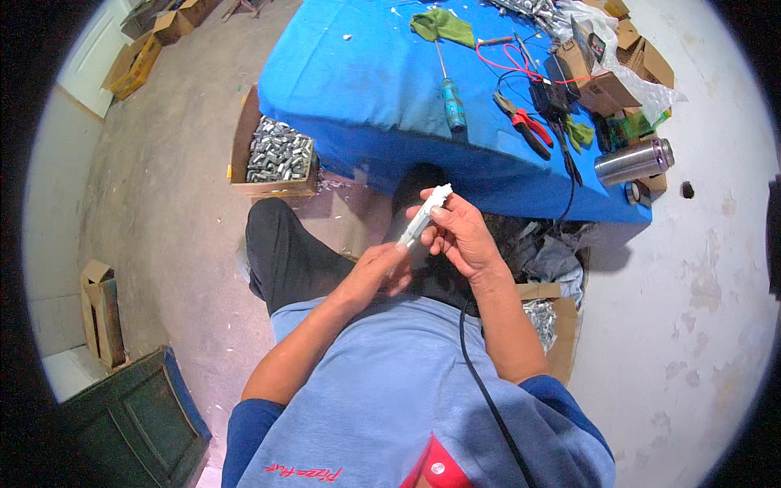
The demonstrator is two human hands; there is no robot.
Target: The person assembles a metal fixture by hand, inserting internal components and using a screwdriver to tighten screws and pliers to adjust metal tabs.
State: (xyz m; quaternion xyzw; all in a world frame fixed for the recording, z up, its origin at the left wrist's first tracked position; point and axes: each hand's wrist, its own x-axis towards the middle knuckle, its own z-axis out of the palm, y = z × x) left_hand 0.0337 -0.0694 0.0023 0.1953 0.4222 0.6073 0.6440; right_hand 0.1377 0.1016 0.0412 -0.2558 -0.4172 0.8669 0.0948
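Observation:
A slim white and silvery piece (421,220) with a ragged white far end is held above my lap, slanting up to the right. Around its lower end my left hand (381,268) is closed, slightly blurred. With thumb and fingers my right hand (460,232) grips its upper part. The exact kind of this piece cannot be made out. Beyond my hands, on the blue-covered table (350,73), lie a screwdriver (453,106) with a teal handle and pliers (525,124) with red and black handles.
A carton (285,189) full of small metal pieces stands left of the table. At the table's right are a steel tumbler (630,161), a tape roll (638,193), green gloves (442,27) and an opened box (598,81). A black cable (480,382) runs down over my shirt.

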